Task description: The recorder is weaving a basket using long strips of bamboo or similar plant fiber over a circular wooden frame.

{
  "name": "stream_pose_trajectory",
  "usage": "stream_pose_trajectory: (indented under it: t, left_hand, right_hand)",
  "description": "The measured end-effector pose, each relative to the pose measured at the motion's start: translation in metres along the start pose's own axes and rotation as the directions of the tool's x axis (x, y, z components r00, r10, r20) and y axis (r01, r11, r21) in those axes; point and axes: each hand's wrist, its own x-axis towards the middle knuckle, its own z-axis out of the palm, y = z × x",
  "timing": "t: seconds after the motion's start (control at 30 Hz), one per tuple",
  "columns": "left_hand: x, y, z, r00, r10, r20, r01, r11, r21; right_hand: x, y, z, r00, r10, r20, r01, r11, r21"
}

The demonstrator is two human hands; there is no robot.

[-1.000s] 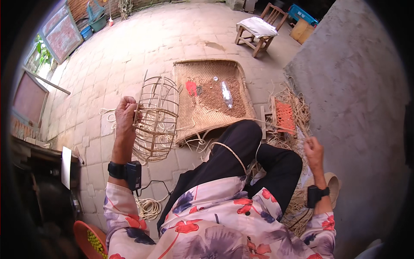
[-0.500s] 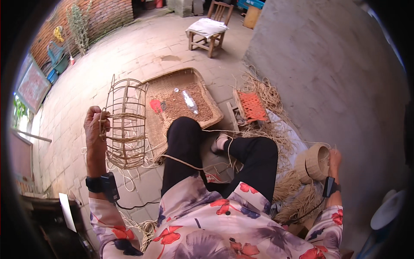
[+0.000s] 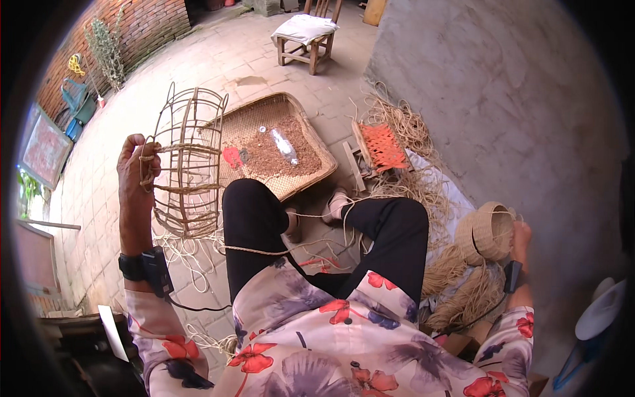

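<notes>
**Rod frame point(image 3: 192, 149) gripped at the left, cord point(image 3: 258, 252) lying across the lap**

In the head view, the left hand point(image 3: 137, 164), at the left of the frame, is clenched on the near rim of the openwork piece, where cord is wound about the rods. The right hand point(image 3: 521, 239) is at the right edge, fingers curled, beside a pair of round woven baskets point(image 3: 486, 233); I cannot tell whether it pinches a strand or touches the weave.

For good handling, I would grip the rim firmly beside the wound cord, so the rods neither twist nor flex. Slack seems the main risk: a strand crosses the dark trousers and could snag at a knee or tangle with the loose loops below. Drawing it out evenly, well clear of the legs, should help.

The rod piece stands just to the right of the left hand and well apart from the right one. Its far side overlaps the woven tray point(image 3: 291, 182) in upper centre; whether they touch is unclear. Heaped cord bundles point(image 3: 463, 291) lie at lower right, nearer the right hand.
</notes>
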Motion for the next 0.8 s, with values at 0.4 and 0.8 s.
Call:
stream_pose_trajectory:
  t: [0.4,0.8]
  left_hand:
    - [0.013,0.004,0.036,0.993,0.012,0.117,-0.014,1.000,0.023]
    - [0.015,-0.005,0.054,0.999,-0.032,0.036,0.028,0.994,0.107]
  right_hand:
    - [0.007,0.075,-0.016,0.988,0.153,0.013,-0.153,0.988,-0.030]
    - [0.052,0.100,-0.316,0.818,-0.255,-0.516,-0.256,0.641,-0.724]
